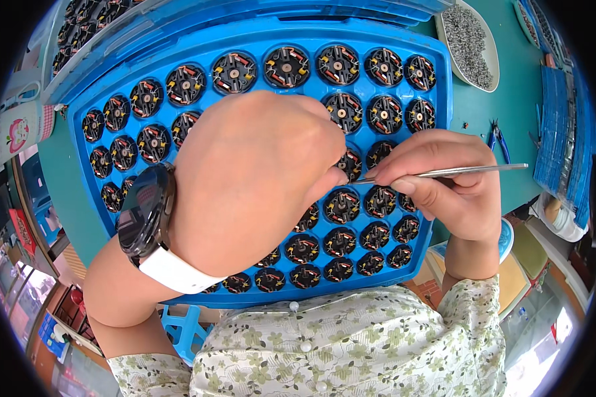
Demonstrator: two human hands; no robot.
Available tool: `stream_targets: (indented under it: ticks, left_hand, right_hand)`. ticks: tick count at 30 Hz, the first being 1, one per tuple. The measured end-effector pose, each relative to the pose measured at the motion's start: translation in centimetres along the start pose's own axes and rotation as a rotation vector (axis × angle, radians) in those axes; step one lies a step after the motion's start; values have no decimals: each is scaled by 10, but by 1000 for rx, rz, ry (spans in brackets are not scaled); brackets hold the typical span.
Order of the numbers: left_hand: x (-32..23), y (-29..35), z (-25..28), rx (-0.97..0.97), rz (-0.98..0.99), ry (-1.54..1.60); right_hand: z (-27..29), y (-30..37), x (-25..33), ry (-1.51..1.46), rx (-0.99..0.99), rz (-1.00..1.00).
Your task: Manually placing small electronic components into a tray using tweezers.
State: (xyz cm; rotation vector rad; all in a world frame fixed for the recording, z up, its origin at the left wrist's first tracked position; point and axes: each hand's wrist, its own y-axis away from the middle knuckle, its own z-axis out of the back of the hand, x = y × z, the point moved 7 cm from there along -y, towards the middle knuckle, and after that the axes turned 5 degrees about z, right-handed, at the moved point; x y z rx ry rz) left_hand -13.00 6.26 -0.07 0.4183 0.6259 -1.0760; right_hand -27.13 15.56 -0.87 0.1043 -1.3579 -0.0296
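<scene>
A blue tray (245,41) full of round black parts (287,67) lies before me; each part carries copper-coloured, red and yellow components around a central ring. My left hand (255,172) is over the middle of the tray with its back up and fingers bent in. Its thumb presses inward, and whatever it pinches is hidden beneath the hand. In my right hand (453,175), thumb and fingers close around slim silver tweezers (470,171). The tweezers' thin tip points left, right beside my left thumb, above the rows of parts.
A white dish of small metal pieces (469,46) stands at the back right on the green table (503,99). Blue-handled pliers (498,142) lie right of the tray. Stacked blue trays (566,126) rise at the far right. More blue trays (179,30) stand behind.
</scene>
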Motion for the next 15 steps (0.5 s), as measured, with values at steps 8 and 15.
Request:
stream_targets:
  ticks: [8,15]
  left_hand:
    - [-1,-1,-1,2,-2,23]
    - [-3,0,0,19,16,-3]
  right_hand:
    - [1,4,3,14,0,4]
    - [-68,46,45,1079,63,546]
